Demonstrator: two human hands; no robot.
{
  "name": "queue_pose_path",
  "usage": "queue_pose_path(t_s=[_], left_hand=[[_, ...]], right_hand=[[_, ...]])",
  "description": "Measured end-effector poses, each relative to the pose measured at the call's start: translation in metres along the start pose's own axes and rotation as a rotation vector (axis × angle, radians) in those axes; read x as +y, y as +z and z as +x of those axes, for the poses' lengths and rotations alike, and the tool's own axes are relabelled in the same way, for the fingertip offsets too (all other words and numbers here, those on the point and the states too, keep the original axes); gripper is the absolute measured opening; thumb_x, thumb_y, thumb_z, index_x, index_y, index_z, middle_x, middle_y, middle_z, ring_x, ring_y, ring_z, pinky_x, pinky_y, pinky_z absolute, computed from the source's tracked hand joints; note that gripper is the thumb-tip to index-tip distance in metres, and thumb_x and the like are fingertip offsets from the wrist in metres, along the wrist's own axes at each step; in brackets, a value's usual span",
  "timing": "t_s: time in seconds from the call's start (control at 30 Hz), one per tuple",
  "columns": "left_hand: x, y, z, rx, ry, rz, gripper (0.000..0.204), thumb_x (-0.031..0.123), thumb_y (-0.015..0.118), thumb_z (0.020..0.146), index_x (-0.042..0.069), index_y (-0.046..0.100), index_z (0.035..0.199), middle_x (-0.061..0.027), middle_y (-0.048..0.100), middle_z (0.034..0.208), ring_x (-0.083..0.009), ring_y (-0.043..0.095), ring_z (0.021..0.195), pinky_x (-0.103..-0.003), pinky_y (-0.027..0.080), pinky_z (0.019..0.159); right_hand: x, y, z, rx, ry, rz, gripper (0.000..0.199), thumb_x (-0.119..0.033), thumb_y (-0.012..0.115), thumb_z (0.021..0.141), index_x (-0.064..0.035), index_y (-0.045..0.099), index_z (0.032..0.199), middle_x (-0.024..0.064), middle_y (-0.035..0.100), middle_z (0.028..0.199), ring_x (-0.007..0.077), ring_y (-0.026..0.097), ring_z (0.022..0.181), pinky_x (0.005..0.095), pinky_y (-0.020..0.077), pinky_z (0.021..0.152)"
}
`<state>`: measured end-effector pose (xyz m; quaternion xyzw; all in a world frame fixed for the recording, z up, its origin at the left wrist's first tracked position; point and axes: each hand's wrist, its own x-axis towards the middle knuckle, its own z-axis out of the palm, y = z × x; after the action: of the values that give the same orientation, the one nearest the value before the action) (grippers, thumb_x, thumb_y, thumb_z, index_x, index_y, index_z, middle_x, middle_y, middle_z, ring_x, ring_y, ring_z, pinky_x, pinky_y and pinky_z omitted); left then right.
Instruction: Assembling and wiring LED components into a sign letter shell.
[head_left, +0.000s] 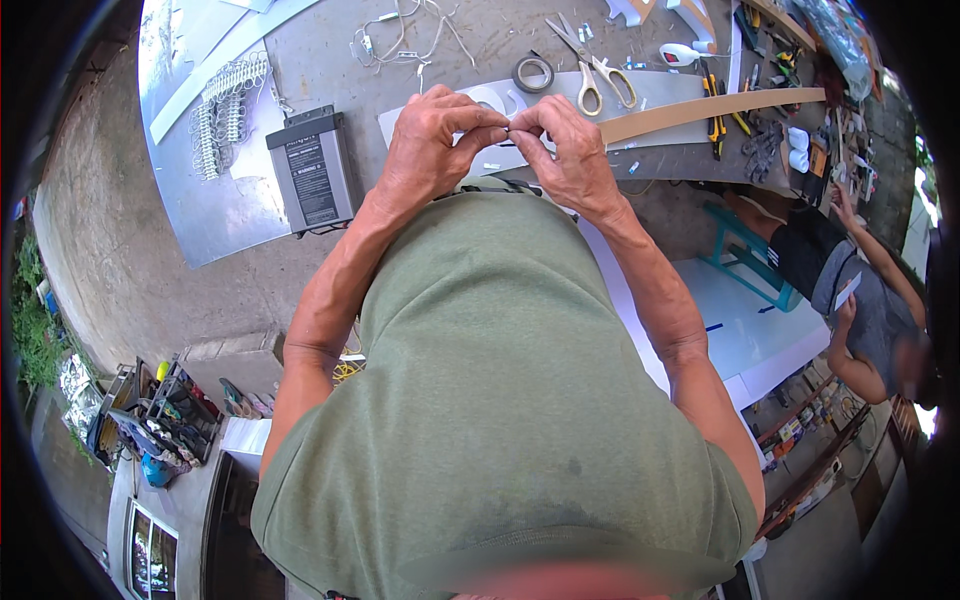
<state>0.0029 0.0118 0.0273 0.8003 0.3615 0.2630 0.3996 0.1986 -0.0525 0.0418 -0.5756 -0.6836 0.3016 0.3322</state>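
My left hand [432, 140] and my right hand [572, 150] meet fingertip to fingertip above a grey worktable [320, 60]. Between the pinched fingers is something very small, perhaps a thin wire end; I cannot tell exactly what it is. Below the hands lies a pale metal sheet [660, 92] with a white ring-shaped piece [490, 98] on it. My olive-green shirt hides the near part of the table.
Scissors [592, 68] and a roll of tape [533, 73] lie beyond the hands. A grey power supply box [312, 168] and a string of white modules [225, 110] sit to the left. Hand tools [745, 110] crowd the right end. Another person [850, 290] sits at the right.
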Motion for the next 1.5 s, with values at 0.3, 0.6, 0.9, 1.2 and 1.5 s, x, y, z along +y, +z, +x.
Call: queue_pose_path(t_s=[0.3,0.6,0.9,1.2,1.5], left_hand=[[-0.002,-0.015,0.005,-0.184,-0.136,-0.283,0.015,0.018,0.080,0.084,0.007,0.080,0.095,-0.0056,0.072,0.082,-0.0166,0.062,0.079,-0.034,0.048,0.073],[-0.028,-0.008,0.000,-0.400,-0.655,-1.025,0.012,0.013,0.076,0.082,0.003,0.077,0.089,-0.0038,0.073,0.086,-0.0124,0.061,0.081,-0.031,0.046,0.079],[-0.034,0.002,-0.005,-0.299,-0.741,-1.092,0.015,0.015,0.076,0.084,0.004,0.077,0.095,-0.0030,0.074,0.088,-0.0119,0.062,0.083,-0.029,0.044,0.082],[-0.029,0.001,-0.010,-0.331,-0.885,-1.306,0.012,0.015,0.075,0.085,0.007,0.076,0.093,-0.0009,0.071,0.089,-0.0119,0.061,0.085,-0.031,0.043,0.081],[-0.030,-0.001,-0.014,-0.341,-0.928,-1.279,0.013,0.015,0.076,0.087,0.006,0.077,0.096,-0.0026,0.074,0.090,-0.0112,0.064,0.086,-0.029,0.045,0.077]], right_hand=[[-0.001,-0.016,0.004,-0.165,0.176,0.249,0.013,-0.008,0.074,0.089,-0.0008,0.071,0.100,0.0076,0.070,0.086,0.0170,0.066,0.077,0.0325,0.0539,0.072],[-0.006,-0.024,0.006,-0.289,0.195,0.390,0.016,-0.001,0.070,0.090,-0.0013,0.068,0.105,0.0032,0.065,0.082,0.0092,0.060,0.073,0.0268,0.0505,0.065],[-0.002,-0.013,0.000,-0.179,0.312,0.429,0.026,0.000,0.067,0.087,-0.0015,0.062,0.112,0.0032,0.067,0.084,0.0072,0.059,0.068,0.0268,0.0504,0.061],[-0.008,-0.015,0.003,-0.207,0.091,0.175,0.030,0.001,0.070,0.085,-0.0065,0.064,0.114,0.0062,0.068,0.088,0.0182,0.067,0.073,0.0315,0.0539,0.065],[0.012,-0.001,-0.003,0.045,-0.294,0.048,0.034,0.008,0.077,0.077,-0.0068,0.074,0.107,0.0063,0.073,0.094,0.0192,0.064,0.075,0.0297,0.0517,0.063]])
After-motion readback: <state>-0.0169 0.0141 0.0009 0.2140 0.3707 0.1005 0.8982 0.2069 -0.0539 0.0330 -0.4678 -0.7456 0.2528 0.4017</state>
